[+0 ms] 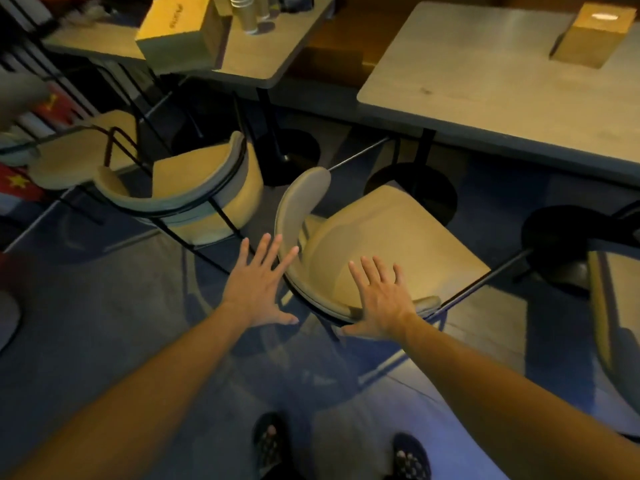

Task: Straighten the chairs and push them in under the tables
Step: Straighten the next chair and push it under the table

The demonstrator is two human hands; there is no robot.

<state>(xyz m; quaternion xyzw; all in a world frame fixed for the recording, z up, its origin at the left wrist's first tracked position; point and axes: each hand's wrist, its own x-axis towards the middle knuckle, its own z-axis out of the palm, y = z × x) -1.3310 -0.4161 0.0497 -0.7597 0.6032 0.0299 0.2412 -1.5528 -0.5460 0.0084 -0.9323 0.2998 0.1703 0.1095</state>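
A tan chair (388, 230) with a curved padded back and thin black legs stands in front of me, turned askew to the right-hand table (485, 98) and clear of its edge. My left hand (258, 285) hovers flat with fingers spread beside the left end of the backrest. My right hand (381, 299) is spread over the near part of the backrest, at or just above it. Neither hand holds anything. A second tan chair (194, 192) stands to the left, near the left-hand table (263, 60).
Another chair (609, 306) is cut off at the right edge. A cardboard box (180, 32) and stacked paper cups (246, 12) sit on the left table; a wooden tissue box (588, 36) sits on the right one. Round black table bases (415, 192) rest on the carpet. My feet are below.
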